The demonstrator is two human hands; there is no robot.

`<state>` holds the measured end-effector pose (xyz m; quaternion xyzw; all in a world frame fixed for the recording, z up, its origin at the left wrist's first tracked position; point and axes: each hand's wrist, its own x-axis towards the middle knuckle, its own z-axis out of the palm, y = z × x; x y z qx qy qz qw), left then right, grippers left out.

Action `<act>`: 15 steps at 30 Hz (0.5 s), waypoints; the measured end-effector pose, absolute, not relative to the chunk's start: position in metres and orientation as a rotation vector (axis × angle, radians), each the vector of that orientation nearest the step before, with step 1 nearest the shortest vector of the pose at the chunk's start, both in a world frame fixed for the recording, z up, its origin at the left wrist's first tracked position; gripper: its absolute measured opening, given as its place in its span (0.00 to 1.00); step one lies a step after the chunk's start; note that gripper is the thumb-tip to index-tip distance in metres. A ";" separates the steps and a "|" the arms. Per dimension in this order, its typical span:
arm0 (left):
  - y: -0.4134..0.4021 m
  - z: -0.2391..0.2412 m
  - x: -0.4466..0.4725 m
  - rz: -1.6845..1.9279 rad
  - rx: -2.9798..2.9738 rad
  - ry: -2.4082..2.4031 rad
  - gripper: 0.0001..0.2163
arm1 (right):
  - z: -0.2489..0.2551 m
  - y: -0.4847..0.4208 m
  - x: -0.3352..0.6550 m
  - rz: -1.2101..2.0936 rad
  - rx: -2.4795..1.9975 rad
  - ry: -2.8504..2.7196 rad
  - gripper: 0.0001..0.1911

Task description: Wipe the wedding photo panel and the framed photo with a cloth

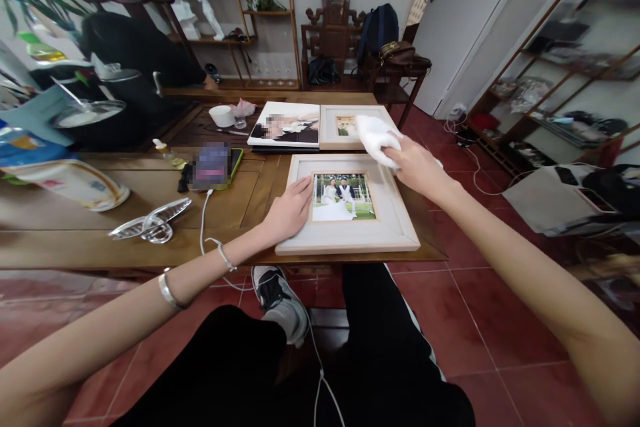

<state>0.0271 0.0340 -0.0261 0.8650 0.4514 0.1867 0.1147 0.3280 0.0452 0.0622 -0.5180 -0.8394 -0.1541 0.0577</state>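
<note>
A pale wooden picture frame (pixel 395 213) with a wide light border and a wedding photo (pixel 345 197) in its middle lies flat near the table's front edge. My left hand (pixel 290 210) rests on the frame's left border, fingers stretched out flat. Bunched in my right hand (pixel 417 163) is a white cloth (pixel 377 139), over the frame's far right corner. The cloth partly covers a second, smaller pale frame (pixel 327 127) behind. Touching that one on its left is a white-edged photo panel (pixel 287 123).
On the wooden table (pixel 235 203) lie a phone (pixel 213 167) on a white cable, a clear butterfly-shaped clip (pixel 153 220), a dropper bottle (pixel 167 152), a white cup (pixel 221 115) and a wipes pack (pixel 65 177). A dark pot (pixel 95 120) stands at left. Beyond are chairs (pixel 335 33) and shelves.
</note>
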 end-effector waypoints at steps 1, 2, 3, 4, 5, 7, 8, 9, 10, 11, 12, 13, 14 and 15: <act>0.031 -0.026 0.027 0.558 2.548 1.335 0.23 | 0.062 0.047 0.326 -0.507 -1.545 -2.530 0.28; 0.029 -0.026 0.027 0.567 2.557 1.349 0.23 | 0.059 0.048 0.323 -0.533 -1.520 -2.545 0.28; 0.027 -0.026 0.027 0.572 2.563 1.362 0.23 | 0.055 0.050 0.318 -0.540 -1.498 -2.579 0.28; 0.026 -0.026 0.028 0.572 2.567 1.373 0.23 | 0.050 0.050 0.314 -0.533 -1.488 -2.618 0.28; 0.025 -0.026 0.028 0.569 2.569 1.380 0.23 | 0.045 0.050 0.309 -0.513 -1.490 -2.649 0.28; 0.025 -0.027 0.028 0.564 2.574 1.381 0.23 | 0.036 0.047 0.301 -0.459 -1.520 -2.675 0.26; 0.025 -0.027 0.028 0.567 2.573 1.378 0.23 | 0.034 0.045 0.298 -0.432 -1.539 -2.678 0.25; 0.025 -0.027 0.028 0.575 2.571 1.375 0.23 | 0.034 0.041 0.297 -0.409 -1.554 -2.684 0.24; 0.025 -0.027 0.028 0.585 2.568 1.374 0.23 | 0.035 0.036 0.296 -0.390 -1.560 -2.700 0.25; 0.025 -0.027 0.028 0.593 2.565 1.376 0.22 | 0.038 0.030 0.296 -0.373 -1.556 -2.726 0.25; 0.025 -0.027 0.028 0.599 2.564 1.379 0.22 | 0.041 0.023 0.296 -0.356 -1.546 -2.755 0.26; 0.025 -0.028 0.028 0.601 2.565 1.380 0.22 | 0.045 0.014 0.296 -0.338 -1.531 -2.783 0.26; 0.024 -0.028 0.028 0.603 2.567 1.381 0.22 | 0.049 0.004 0.296 -0.315 -1.517 -2.806 0.27; 0.024 -0.028 0.029 0.604 2.568 1.379 0.22 | 0.052 -0.008 0.296 -0.290 -1.506 -2.822 0.27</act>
